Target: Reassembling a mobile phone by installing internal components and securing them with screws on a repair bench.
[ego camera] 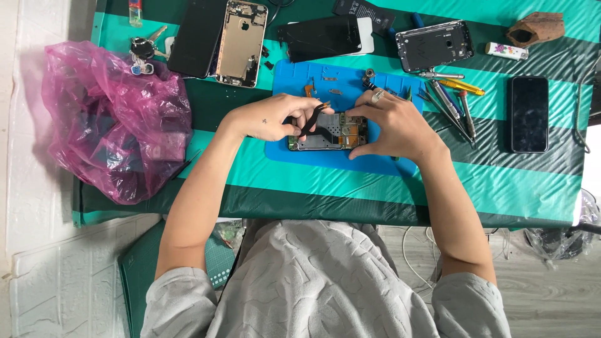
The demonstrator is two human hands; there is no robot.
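Observation:
An opened phone (328, 133) with its insides showing lies on a blue work mat (325, 84). My left hand (269, 117) holds thin black tweezers (311, 120) whose tips point down into the phone's left part. My right hand (391, 125) rests on the phone's right end, fingers curled over its top edge and thumb along its lower side. A ring sits on one finger of that hand. Small loose parts lie on the mat above the phone.
A pink plastic bag (113, 119) sits at the left. Along the far edge lie keys (145, 50), a black phone panel (195, 37), a gold phone shell (241, 42), a cracked screen (325, 37) and an open phone frame (433, 45). Screwdrivers (454, 94) and a black phone (529, 114) lie at the right.

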